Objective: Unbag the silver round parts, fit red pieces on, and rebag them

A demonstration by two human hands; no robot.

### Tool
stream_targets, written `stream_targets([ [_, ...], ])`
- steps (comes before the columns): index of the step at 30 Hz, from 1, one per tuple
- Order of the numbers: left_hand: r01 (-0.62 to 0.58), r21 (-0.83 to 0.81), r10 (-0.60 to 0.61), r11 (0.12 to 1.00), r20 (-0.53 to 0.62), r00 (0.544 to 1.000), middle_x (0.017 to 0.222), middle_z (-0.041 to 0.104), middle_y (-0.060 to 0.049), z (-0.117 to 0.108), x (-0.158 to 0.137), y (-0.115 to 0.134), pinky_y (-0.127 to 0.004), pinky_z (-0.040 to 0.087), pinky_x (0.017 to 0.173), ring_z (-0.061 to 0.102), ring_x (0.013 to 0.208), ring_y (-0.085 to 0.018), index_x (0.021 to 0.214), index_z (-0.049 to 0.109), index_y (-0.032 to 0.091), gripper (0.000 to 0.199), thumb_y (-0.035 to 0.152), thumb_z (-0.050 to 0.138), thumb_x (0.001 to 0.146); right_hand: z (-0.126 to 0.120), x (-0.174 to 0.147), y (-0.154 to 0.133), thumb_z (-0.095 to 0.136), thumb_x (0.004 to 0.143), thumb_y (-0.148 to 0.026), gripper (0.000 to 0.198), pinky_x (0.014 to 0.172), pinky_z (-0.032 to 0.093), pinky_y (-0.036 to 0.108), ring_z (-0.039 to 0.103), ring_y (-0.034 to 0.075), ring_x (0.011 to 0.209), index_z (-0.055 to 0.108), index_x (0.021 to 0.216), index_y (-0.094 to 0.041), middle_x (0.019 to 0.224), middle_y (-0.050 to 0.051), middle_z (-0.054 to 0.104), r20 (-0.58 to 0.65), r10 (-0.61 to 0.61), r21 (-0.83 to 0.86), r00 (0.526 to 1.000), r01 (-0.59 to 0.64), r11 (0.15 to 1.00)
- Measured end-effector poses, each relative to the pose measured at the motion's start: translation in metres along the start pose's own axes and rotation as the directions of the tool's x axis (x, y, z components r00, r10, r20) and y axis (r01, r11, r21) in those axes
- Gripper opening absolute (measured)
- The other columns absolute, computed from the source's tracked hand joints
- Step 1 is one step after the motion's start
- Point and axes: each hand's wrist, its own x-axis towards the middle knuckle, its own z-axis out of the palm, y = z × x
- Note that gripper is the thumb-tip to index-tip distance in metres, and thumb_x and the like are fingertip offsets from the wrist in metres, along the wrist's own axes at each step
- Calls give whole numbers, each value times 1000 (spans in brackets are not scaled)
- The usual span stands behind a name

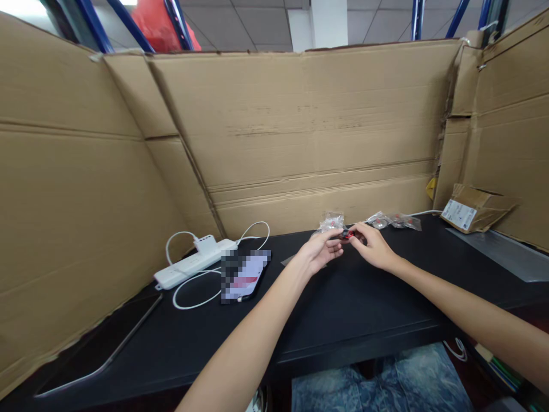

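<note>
Both hands meet above the black table (343,309), close to its back edge. Between my left hand (321,250) and my right hand (372,245) is a small red and dark object (346,234), too small to name. The fingers of each hand are closed on it from either side. Just behind my left hand lies a clear plastic packet (332,221) with a bit of red in it. Several similar clear packets (397,221) with small red pieces lie behind and to the right of my right hand. A flat clear sheet (288,260) shows partly beneath my left wrist.
Left of my arms are a phone (246,277) with a cable and a white power strip (195,264). A dark flat panel (100,343) lies at the front left. An opened cardboard box (478,207) sits at the right by a clear plastic sheet (506,252). Cardboard walls (321,126) enclose the table.
</note>
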Motion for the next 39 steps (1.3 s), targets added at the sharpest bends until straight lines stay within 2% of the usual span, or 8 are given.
stream_targets([
  [7,-19,-8,19,1000,9,1000,80,70,-12,0,2,-1,-25,49,62,55,57,-9,86,67,11,15,19,72,74,9,2,18,62,80,-27,12,66,51,31,63,17,72,59,88,-19,83,4,66,-32,157,270,987,-143,952],
  [12,-21,-31,22,999,13,1000,81,70,-11,0,2,-1,-25,49,63,56,58,-9,86,66,12,16,20,73,73,8,5,13,68,73,-33,19,69,51,32,63,17,74,60,83,-18,82,4,67,-12,265,453,964,-231,861],
  [19,16,-80,-13,997,32,999,80,67,-9,3,0,0,-25,49,62,55,56,-9,86,63,12,12,19,68,78,5,6,1,67,66,-25,13,54,41,25,50,11,57,65,76,-16,74,3,64,49,420,619,906,-357,699],
  [23,15,-88,-12,996,29,1000,75,64,-6,5,-1,0,-25,49,60,53,54,-8,84,62,13,8,19,65,80,4,7,1,67,65,-23,11,51,37,24,46,9,54,66,73,-14,66,1,59,87,447,681,890,-381,625],
  [34,54,-83,-52,995,27,998,83,69,-13,3,-2,-3,-25,51,62,57,58,-10,88,63,10,10,18,62,83,6,4,9,75,65,-30,24,52,36,24,48,9,56,69,81,-14,76,4,66,107,422,650,900,-384,656],
  [39,45,-77,-43,996,22,999,82,69,-13,3,-3,-3,-25,51,62,57,59,-10,89,64,9,10,17,62,83,4,4,13,78,64,-30,27,54,38,24,54,11,63,69,84,-14,81,5,67,108,402,656,909,-369,659],
])
